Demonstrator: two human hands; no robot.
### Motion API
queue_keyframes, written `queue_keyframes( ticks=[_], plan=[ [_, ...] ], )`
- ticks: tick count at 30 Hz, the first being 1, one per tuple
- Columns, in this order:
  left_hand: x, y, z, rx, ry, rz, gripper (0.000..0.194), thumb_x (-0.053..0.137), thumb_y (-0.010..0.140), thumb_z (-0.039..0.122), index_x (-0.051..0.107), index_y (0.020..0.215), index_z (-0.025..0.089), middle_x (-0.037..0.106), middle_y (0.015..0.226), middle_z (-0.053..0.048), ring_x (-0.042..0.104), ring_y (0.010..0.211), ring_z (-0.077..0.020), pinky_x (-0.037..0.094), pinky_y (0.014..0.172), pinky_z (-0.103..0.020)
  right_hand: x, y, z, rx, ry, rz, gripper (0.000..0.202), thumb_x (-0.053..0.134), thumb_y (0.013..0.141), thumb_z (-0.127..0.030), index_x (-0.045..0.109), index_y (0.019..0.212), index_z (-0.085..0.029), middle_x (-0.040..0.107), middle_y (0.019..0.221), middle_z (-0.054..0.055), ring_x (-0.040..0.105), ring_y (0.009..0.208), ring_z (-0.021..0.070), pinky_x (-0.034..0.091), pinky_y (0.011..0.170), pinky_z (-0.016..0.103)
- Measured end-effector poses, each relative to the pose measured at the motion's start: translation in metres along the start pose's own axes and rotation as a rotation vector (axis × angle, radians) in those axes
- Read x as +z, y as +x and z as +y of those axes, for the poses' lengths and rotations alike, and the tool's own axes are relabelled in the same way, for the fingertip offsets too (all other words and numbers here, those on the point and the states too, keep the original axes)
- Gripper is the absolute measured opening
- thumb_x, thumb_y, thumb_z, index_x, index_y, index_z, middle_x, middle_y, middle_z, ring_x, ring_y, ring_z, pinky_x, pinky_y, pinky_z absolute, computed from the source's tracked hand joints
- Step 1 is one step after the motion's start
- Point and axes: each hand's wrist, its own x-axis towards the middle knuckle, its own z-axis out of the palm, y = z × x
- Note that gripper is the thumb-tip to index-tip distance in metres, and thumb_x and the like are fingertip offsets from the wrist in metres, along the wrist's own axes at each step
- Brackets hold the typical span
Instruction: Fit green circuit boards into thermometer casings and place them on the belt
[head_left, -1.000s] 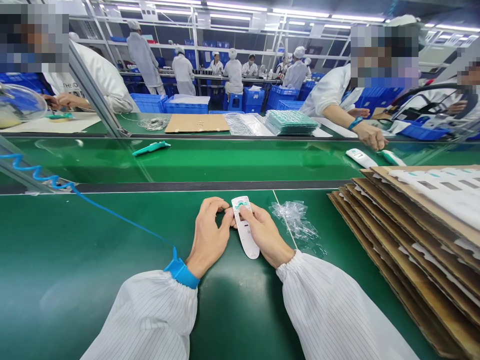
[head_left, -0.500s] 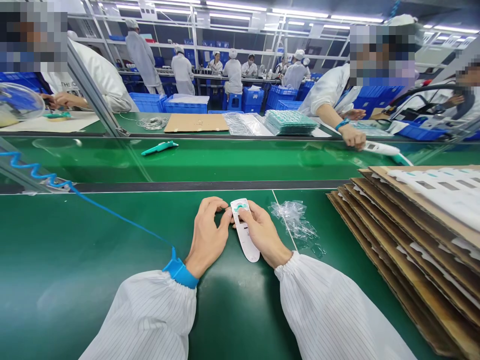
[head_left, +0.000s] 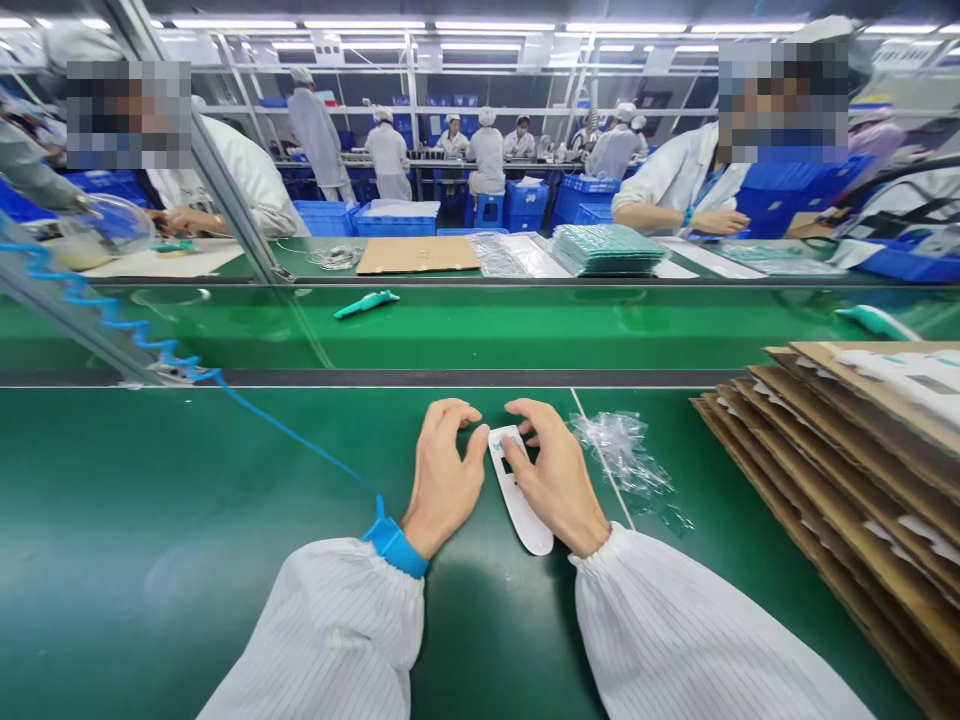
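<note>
A long white plastic piece with a rounded lower end and dark openings lies on the green tabletop. My right hand is over its upper right part, thumb on its face and fingers curved apart above it. Just left of the piece is my left hand, its thumb tip close to the top corner and its fingers curved with a gap to the thumb. A blue strap circles my left wrist. Crumpled clear plastic lies right of my right hand.
Stacked cardboard sheets with white parts fill the right side. A coiled blue cord runs to my left wrist. Beyond are a green belt bearing a teal-green item, a stack of green packets, and people in white.
The view has shifted left. The white piece now sits lower against my hands, and my left fingers have parted from it. Across the belt, a person's hand has drawn back from a white-and-green item.
</note>
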Motion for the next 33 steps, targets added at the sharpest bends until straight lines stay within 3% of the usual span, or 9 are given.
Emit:
queue_keyframes(
  ticks=[4,8,16,27,33],
  plan=[
    [0.0006,-0.0013,-0.0002,-0.009,-0.015,0.01,0.017,0.061,0.09,0.006,0.063,0.1,0.02,0.062,0.113,-0.007,0.06,0.109,-0.0184,0.051,0.092,-0.035,-0.0002,-0.0012,-0.0018,0.067,-0.025,0.01,0.027,0.059,0.089,-0.025,0.067,0.114,-0.019,0.058,0.114,0.009,0.058,0.067,0.0148,0.057,0.069,0.038],
    [0.0007,-0.002,0.0003,-0.017,-0.033,0.011,0.016,0.06,0.09,0.007,0.062,0.1,0.02,0.061,0.112,-0.007,0.06,0.107,-0.0181,0.051,0.09,-0.034,-0.0001,-0.0007,-0.0021,0.128,0.057,0.034,0.024,0.06,0.09,-0.029,0.067,0.109,-0.017,0.053,0.111,0.009,0.06,0.067,0.0141,0.056,0.055,0.032],
    [0.0019,-0.002,-0.0004,-0.042,-0.058,0.02,0.014,0.06,0.091,0.009,0.063,0.1,0.02,0.061,0.11,-0.006,0.059,0.103,-0.0175,0.051,0.089,-0.034,-0.0008,0.0008,-0.0013,0.071,0.092,0.093,0.019,0.057,0.09,-0.023,0.068,0.104,-0.018,0.056,0.114,0.009,0.063,0.07,0.0138,0.058,0.066,0.034],
    [0.0012,-0.0019,0.0003,-0.041,-0.042,0.011,0.014,0.06,0.091,0.01,0.063,0.1,0.02,0.061,0.112,-0.007,0.06,0.103,-0.0182,0.051,0.088,-0.035,0.0008,0.0004,0.0011,0.045,0.104,0.09,0.025,0.051,0.086,-0.014,0.067,0.104,-0.018,0.055,0.111,0.009,0.063,0.072,0.0143,0.058,0.069,0.036],
    [0.0012,-0.0015,0.0004,-0.031,-0.026,0.013,0.012,0.06,0.092,0.01,0.063,0.099,0.02,0.062,0.112,-0.007,0.06,0.107,-0.0187,0.051,0.09,-0.035,0.0014,0.0007,0.0005,0.058,0.124,0.075,0.02,0.055,0.088,-0.017,0.067,0.103,-0.019,0.056,0.112,0.009,0.064,0.074,0.0151,0.057,0.068,0.036]
  ],
)
